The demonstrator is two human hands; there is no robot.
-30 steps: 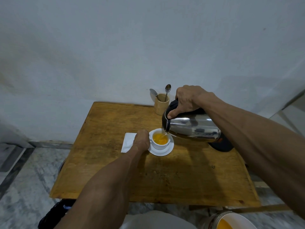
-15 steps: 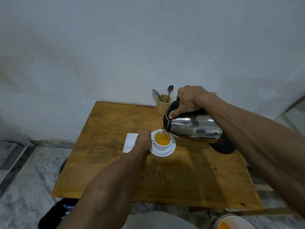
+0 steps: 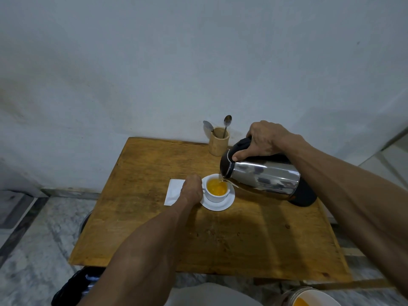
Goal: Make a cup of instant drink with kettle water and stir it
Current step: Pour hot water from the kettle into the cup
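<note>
A white cup holding orange liquid stands on a white saucer near the middle of the wooden table. My left hand is closed on the cup's left side, at the handle. My right hand grips the black handle of a steel kettle, which is tipped far to the left with its spout over the cup's rim. A thin stream of water runs from the spout into the cup.
A wooden holder with two spoons stands at the table's back edge by the wall. A white paper napkin lies left of the saucer. An open tub of orange powder sits on the floor at bottom right.
The kettle stays tipped over the cup and the pour goes on. The liquid in the cup looks a little higher. Both hands keep their hold.
</note>
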